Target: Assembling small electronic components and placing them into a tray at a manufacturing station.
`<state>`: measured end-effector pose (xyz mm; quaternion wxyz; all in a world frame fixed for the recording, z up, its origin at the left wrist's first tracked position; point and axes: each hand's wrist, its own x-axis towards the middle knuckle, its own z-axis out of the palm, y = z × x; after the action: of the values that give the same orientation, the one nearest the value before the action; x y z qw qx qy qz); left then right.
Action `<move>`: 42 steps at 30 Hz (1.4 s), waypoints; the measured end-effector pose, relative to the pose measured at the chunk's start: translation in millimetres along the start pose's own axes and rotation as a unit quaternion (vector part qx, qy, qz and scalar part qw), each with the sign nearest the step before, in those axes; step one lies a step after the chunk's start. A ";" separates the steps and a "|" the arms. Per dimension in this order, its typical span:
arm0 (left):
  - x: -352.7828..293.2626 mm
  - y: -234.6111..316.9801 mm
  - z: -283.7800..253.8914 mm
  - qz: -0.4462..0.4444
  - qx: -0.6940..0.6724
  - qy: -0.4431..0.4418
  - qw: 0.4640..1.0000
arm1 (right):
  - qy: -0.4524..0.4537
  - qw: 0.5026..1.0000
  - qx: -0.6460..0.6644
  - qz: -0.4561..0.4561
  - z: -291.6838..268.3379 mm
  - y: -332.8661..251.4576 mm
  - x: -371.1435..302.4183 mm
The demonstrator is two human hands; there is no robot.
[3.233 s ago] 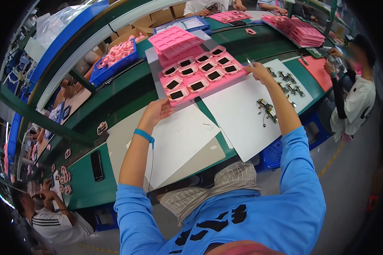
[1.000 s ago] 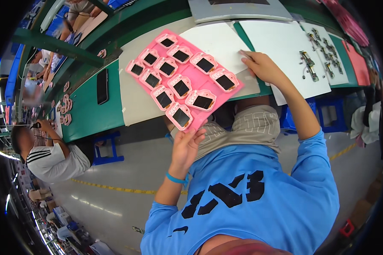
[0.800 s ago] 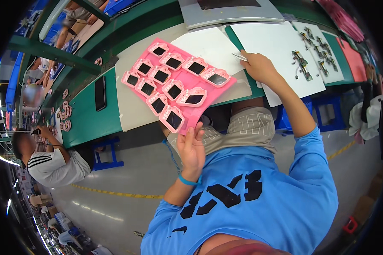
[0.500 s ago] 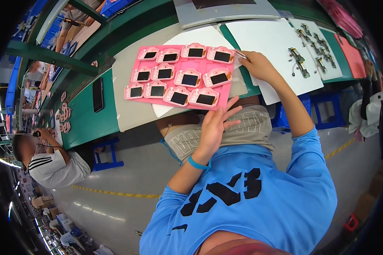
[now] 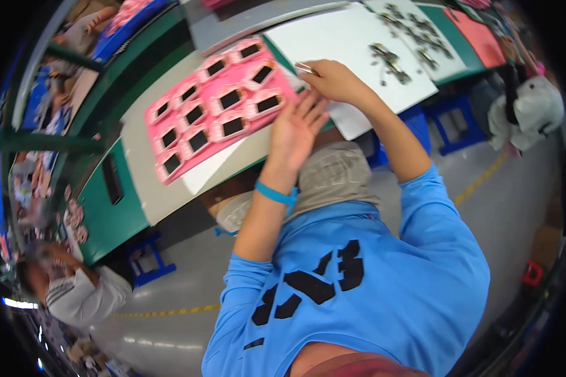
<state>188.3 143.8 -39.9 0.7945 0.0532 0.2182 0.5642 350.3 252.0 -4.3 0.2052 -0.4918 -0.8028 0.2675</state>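
Observation:
Several pink camera-shaped casings (image 5: 231, 98) with dark screens lie in rows on a pink tray (image 5: 286, 81). At the tray's right edge, my right hand (image 5: 336, 81) is closed around silvery tweezers (image 5: 305, 68), whose tips point left. My left hand (image 5: 294, 133) is beside the tray's near right corner, palm up, its fingers stretched out and apart and nothing in it. Its fingertips come close to my right hand; whether they touch is unclear. Motion blurs the casings a little.
Small green circuit boards (image 5: 390, 65) with wires lie on white sheets (image 5: 333, 38) to the right. A dark phone (image 5: 112, 179) rests on the green mat at left, near pink parts (image 5: 75, 217). A seated person (image 5: 85, 295) is at far left. Blue stools (image 5: 456, 122) stand below.
The view has turned, so the tray appears tilted and further left. My left hand has come nearer my right hand. The tweezers stay in my right hand.

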 end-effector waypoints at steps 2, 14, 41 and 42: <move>-21.4 8.0 12.0 -0.037 0.050 -0.025 0.998 | 0.103 0.995 0.006 0.001 -22.6 19.9 -29.6; -99.0 -39.0 -60.9 -0.146 0.260 -0.093 0.950 | 0.168 0.947 -0.181 0.206 -111.2 96.6 -34.1; -125.8 -34.6 -79.7 0.012 0.369 -0.067 0.927 | 0.085 0.991 -0.098 0.036 -8.9 -6.9 -76.6; -127.1 -36.9 -81.2 0.014 0.370 -0.069 0.926 | 0.088 0.992 -0.092 0.020 -7.0 -1.8 -73.5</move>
<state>153.4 0.6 -88.6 0.7231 0.3857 0.3552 0.4495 385.0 186.8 -2.6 0.2232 -0.5466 -0.7927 0.1521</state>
